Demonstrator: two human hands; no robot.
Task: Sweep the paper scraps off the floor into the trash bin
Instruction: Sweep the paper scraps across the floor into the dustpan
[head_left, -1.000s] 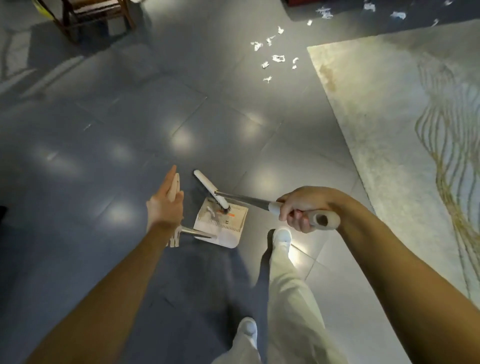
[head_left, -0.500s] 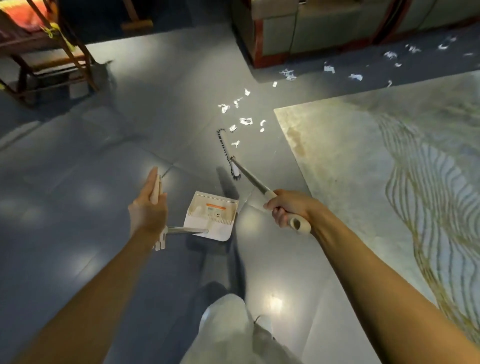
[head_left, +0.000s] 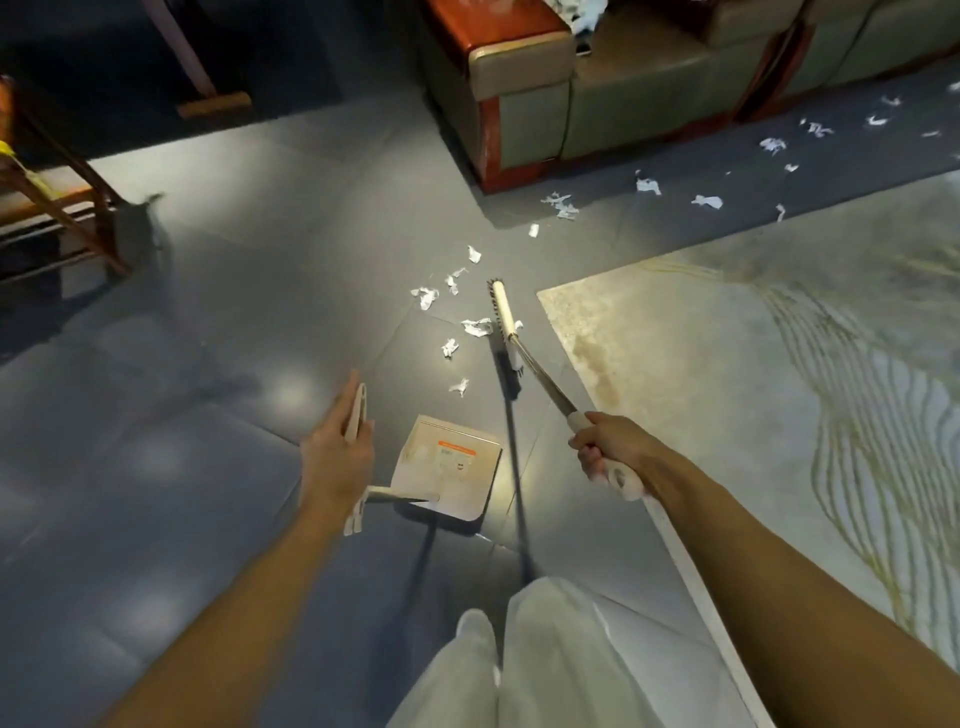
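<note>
Early stage, I'd say: dustpan (head_left: 447, 465) on the floor looks empty. R hand (head_left: 605, 452) fingers wrap the broom (head_left: 503, 312) handle, head just beside the nearest paper scraps (head_left: 478, 327). L hand (head_left: 337, 457) holds the dustpan handle, fingers mostly straight along it. More scraps lie by the sofa (head_left: 524, 119) & rug (head_left: 727, 389); trash bin not in view.

Torn white paper scraps (head_left: 477, 327) lie scattered just beyond the rug's (head_left: 727, 364) far corner. The white broom (head_left: 503, 312) head sits beside that corner, among the scraps. The white dustpan (head_left: 447, 467), orange-labelled, is left of the rug's edge.
</note>
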